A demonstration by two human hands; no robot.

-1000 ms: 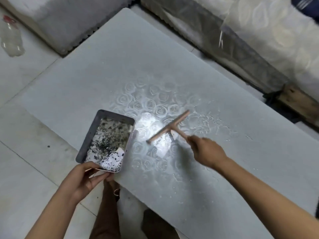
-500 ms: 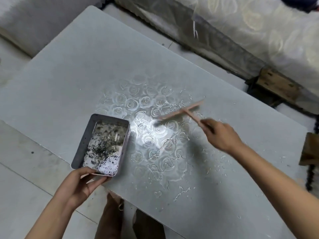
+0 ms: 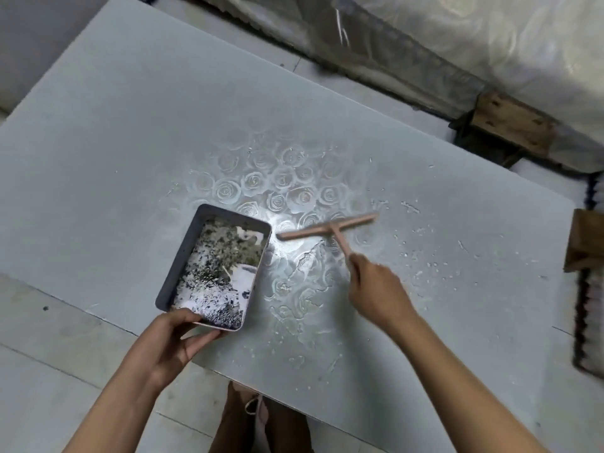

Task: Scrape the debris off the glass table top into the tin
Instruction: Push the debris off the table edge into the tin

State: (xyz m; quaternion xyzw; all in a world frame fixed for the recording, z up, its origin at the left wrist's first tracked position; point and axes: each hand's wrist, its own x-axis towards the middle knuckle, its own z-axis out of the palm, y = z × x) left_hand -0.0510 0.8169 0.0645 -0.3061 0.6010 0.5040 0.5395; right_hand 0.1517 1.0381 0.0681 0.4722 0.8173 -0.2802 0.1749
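The tin [image 3: 183, 256] sits on the frosted glass table top [image 3: 130, 142] near its front edge, roughly 8 o'clock from the middle of the view, and it's already full of dark and white crumbs [image 3: 215, 273]. The left hand [image 3: 173, 341] grips its near short end, thumb on the rim and fingers curled underneath. At 3 o'clock from the tin is a pink T-shaped scraper [image 3: 327, 228] (a bit motion-blurred), its blade end close to the tin's far right corner; I can't tell if the blade touches the glass. The right hand [image 3: 376, 289] is wrapped round its handle. White flecks [image 3: 410, 206] are scattered at 2 to 4 o'clock from the scraper.
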